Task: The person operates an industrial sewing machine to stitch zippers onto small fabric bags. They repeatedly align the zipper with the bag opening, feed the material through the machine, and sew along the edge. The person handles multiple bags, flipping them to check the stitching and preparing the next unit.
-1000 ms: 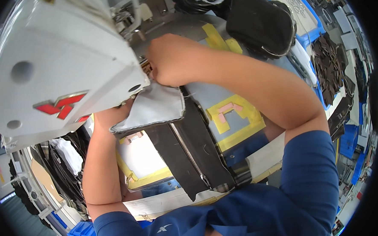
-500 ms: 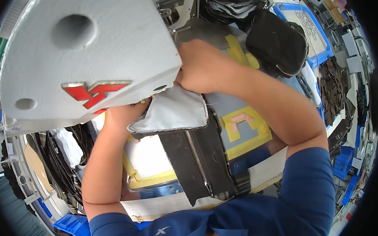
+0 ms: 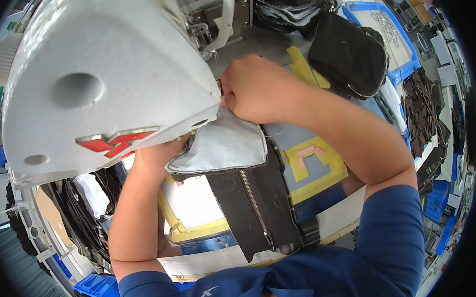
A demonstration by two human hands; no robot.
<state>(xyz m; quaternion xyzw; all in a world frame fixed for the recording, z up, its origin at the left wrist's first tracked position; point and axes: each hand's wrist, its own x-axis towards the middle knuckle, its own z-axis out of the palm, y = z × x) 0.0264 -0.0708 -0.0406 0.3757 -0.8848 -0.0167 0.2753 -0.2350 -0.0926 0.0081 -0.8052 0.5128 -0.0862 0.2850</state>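
A white sewing machine head (image 3: 109,53) with a red emblem fills the upper left. Beneath it lies a black fabric piece (image 3: 254,207) with a long silver zipper and a pale grey lining flap (image 3: 224,144) folded over its top. My left hand (image 3: 160,158) reaches under the head at the flap's left, its fingers mostly hidden. My right hand (image 3: 248,86) is closed at the head's right side, beside the top of the flap; what its fingertips hold is hidden.
A black pouch (image 3: 346,54) and stacked dark pieces (image 3: 290,6) sit at the back right, beside a blue-rimmed tray (image 3: 388,44) and dark scraps (image 3: 419,112). Yellow tape (image 3: 318,182) marks the work surface. Left are garment pieces (image 3: 80,216) and a blue crate (image 3: 97,293).
Since a second ago the machine head, both arms and the fabric appear farther right in the picture as the view shifts. My right hand stays closed beside the head; the flap looks much the same.
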